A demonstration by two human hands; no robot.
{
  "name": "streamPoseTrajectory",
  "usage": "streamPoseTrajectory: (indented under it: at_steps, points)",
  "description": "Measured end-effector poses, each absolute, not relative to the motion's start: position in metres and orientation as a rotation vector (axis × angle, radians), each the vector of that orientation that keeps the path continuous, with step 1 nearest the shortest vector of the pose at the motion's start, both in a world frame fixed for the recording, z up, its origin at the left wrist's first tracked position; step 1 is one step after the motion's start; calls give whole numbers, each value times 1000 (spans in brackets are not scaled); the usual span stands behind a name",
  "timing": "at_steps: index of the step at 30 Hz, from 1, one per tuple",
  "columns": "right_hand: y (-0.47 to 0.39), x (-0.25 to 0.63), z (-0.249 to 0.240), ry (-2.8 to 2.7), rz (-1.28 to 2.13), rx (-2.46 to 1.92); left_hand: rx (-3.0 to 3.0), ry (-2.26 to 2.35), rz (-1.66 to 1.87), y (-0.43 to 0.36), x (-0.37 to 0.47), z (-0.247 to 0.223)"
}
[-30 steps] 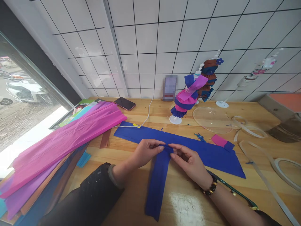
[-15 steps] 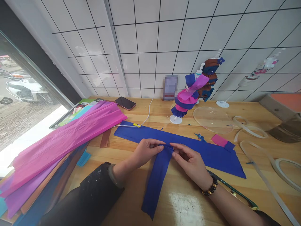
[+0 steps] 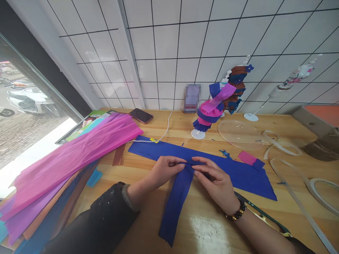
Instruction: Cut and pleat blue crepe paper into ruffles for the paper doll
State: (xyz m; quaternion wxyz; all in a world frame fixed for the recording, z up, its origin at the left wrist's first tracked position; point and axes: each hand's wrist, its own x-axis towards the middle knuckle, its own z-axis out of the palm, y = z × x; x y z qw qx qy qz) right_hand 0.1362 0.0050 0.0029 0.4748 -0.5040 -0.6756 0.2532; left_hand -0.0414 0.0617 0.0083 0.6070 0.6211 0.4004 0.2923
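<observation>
A narrow dark blue strip hangs down toward the near side of the table, its top edge gathered between both hands. My left hand pinches that top edge between thumb and fingers. On the other side, my right hand has its thumb and fingertips at the strip's upper right corner, the fingers slightly spread but touching it. Behind the hands a wide blue sheet lies flat across the wood. Partly under my right forearm is a dark green and gold tool.
Pink and other coloured sheets are piled at the left. A phone and white cable lie behind. Ruffled figures, a clear plate, tape rolls and a box stand back and right.
The fingers of my right hand have lifted and spread a little at the strip's top edge. The strip's lower end has shifted very slightly. My left hand has hardly moved.
</observation>
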Motion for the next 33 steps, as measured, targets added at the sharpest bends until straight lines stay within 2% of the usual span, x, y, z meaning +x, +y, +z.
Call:
streamPoseTrajectory:
  at_steps: [33]
  points:
    - [6, 134, 2, -1257, 970, -1239, 1258, 809, 698, 61, -42, 10]
